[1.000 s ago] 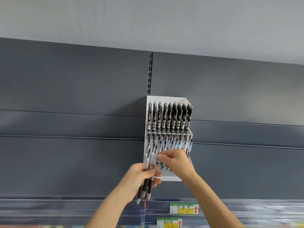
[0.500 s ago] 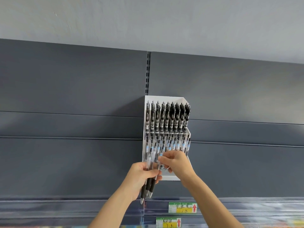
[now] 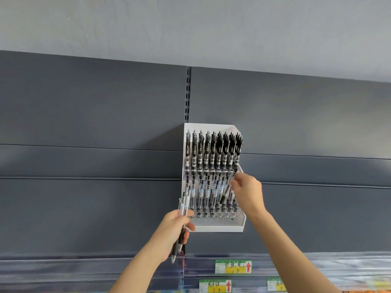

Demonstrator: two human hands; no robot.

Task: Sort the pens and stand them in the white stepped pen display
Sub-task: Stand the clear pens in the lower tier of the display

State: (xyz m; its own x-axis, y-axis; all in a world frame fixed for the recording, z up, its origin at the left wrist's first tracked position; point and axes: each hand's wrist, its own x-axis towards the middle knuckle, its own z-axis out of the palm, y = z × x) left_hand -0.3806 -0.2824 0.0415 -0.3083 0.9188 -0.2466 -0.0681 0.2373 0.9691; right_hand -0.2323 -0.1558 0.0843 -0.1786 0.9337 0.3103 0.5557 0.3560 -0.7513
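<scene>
The white stepped pen display (image 3: 220, 226) stands on a shelf against the dark grey back panel. Its top row (image 3: 213, 151) is full of black-capped pens, and a lower row (image 3: 208, 193) holds several more. My left hand (image 3: 176, 231) grips a small bundle of clear pens with black grips (image 3: 183, 210) at the display's lower left corner, tips pointing down. My right hand (image 3: 246, 193) pinches a single pen (image 3: 225, 196) at the right end of the lower row, tilted with its tip down-left over the holes.
A dark grey back panel (image 3: 84, 123) with a slotted upright (image 3: 187, 94) fills the view. A clear shelf-edge strip (image 3: 296, 263) below carries green and yellow price labels (image 3: 232, 266) with red arrows. More labels (image 3: 214, 286) sit on the strip beneath.
My right hand drew one pen away from the bundle and carried it up and right to the lower row's right end. My left hand stayed low at the left with the bundle.
</scene>
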